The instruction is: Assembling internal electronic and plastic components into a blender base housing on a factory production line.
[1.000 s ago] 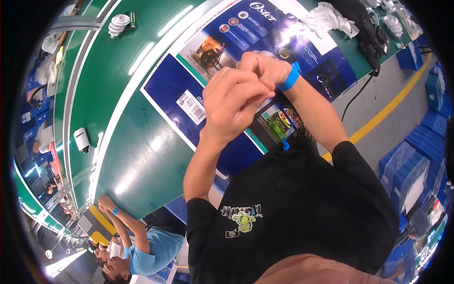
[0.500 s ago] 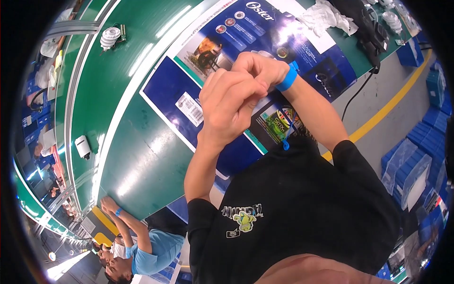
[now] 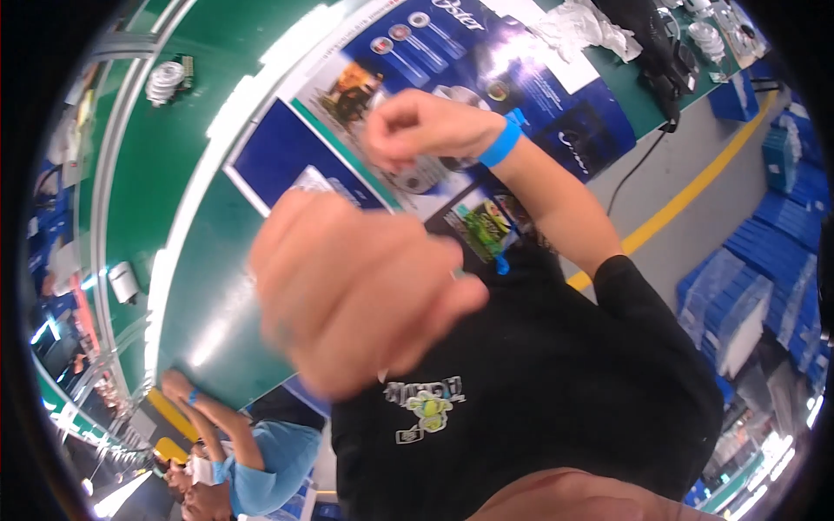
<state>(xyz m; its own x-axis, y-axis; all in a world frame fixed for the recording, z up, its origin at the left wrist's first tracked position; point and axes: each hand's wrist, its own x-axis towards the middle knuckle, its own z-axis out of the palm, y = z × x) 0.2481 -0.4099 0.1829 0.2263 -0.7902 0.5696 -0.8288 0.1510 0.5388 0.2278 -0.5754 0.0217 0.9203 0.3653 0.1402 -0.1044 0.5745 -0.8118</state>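
Observation:
My left hand (image 3: 356, 282) is raised close to the camera, large and smeared by motion. Its fingers are curled in and the thumb lies against them; what they may pinch is too blurred to make out. Farther off, my right hand (image 3: 439, 128) hovers over a printed blue cardboard sheet (image 3: 565, 113), with a blue band (image 3: 501, 143) on its wrist. The right fingers and thumb bend together in a loose pinch, and anything between them is hidden. A blue string (image 3: 502, 263) hangs by the black shirt.
A white coiled part with a small circuit board (image 3: 167, 82) and a white cylinder (image 3: 123, 282) lie on the green bench (image 3: 217, 304). Crumpled white wrap (image 3: 586, 30) and a black bag-like thing (image 3: 656, 52) sit far right. A co-worker in blue (image 3: 274, 464) is at lower left.
My hands were together at the fingertips and have come apart. The left has risen toward the camera, down and left in view; the right has shifted slightly left. The view itself has shifted a little.

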